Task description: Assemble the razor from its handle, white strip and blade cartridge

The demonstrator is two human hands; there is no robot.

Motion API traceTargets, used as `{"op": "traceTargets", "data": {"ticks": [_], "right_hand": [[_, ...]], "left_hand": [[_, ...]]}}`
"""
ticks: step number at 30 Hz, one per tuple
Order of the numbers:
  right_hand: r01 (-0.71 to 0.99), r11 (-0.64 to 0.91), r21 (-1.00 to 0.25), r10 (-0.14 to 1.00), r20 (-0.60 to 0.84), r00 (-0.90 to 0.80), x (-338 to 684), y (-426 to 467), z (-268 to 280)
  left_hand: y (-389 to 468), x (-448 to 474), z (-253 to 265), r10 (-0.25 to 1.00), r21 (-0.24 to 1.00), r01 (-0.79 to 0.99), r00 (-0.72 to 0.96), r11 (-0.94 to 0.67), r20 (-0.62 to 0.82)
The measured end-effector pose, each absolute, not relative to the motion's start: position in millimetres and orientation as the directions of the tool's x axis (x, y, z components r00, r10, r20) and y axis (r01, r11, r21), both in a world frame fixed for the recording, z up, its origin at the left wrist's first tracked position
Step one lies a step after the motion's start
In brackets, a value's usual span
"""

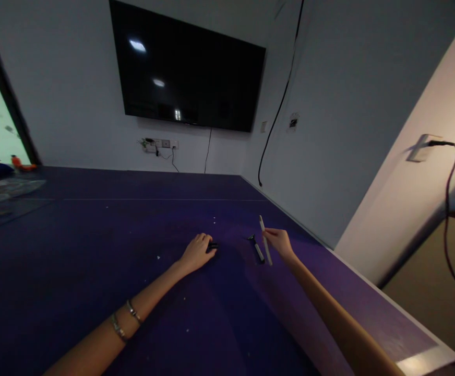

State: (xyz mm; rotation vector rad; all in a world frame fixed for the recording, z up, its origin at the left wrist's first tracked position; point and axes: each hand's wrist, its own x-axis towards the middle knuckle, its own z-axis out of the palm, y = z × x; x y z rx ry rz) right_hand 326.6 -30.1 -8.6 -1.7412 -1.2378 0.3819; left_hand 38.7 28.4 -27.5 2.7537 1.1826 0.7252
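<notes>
My right hand point(279, 242) pinches a slim white pen-like stick point(267, 251) by its middle. The stick slants, with a darker tip at its upper end; its exact kind is too small to tell. Just left of it a razor point(258, 250) with a black head and a grey-and-black handle lies on the purple tabletop point(165, 308). My left hand point(196, 254) rests low over the table, its fingers closed around a small black object point(212, 245). Most of that object is hidden under the fingers, so I cannot make out what it is.
Small white scraps point(158, 257) are scattered on the table. Clear plastic packaging point(8, 190) and an orange item point(21, 164) sit at the far left. A black cable point(278, 112) hangs down the wall at the right, and a television point(188, 68) is mounted behind.
</notes>
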Motion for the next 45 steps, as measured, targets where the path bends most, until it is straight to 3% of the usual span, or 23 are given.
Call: {"op": "traceTargets", "data": {"ticks": [13, 26, 29, 32, 35, 38, 45], "right_hand": [[0.837, -0.263, -0.481, 0.889, 0.218, 0.404, 363, -27, -49], [0.888, -0.283, -0.363, 0.896, 0.231, 0.380, 350, -33, -35], [0.921, -0.159, -0.356, 0.919, 0.287, 0.270, 335, -37, -17], [0.907, 0.164, -0.389, 0.955, 0.293, -0.047, 312, -41, 0], [0.839, 0.354, -0.414, 0.933, 0.226, -0.282, 290, -48, 9], [0.823, 0.415, -0.388, 0.910, 0.198, -0.365, 276, -55, 12], [0.864, 0.382, -0.328, 0.923, 0.174, -0.342, 278, -60, 15]], "left_hand": [[67, 36, -64, 0.695, 0.283, 0.635, 0.644, -0.719, 0.321], [57, 40, -56, 0.709, 0.414, 0.576, 0.589, -0.705, 0.388], [45, 47, -45, 0.685, 0.444, 0.524, 0.604, -0.727, 0.408], [30, 57, -35, 0.627, 0.441, 0.454, 0.642, -0.774, 0.441], [14, 69, -28, 0.574, 0.424, 0.400, 0.674, -0.812, 0.464], [2, 76, -23, 0.534, 0.401, 0.371, 0.711, -0.837, 0.457], [-9, 78, -21, 0.524, 0.393, 0.374, 0.746, -0.840, 0.410]]}}
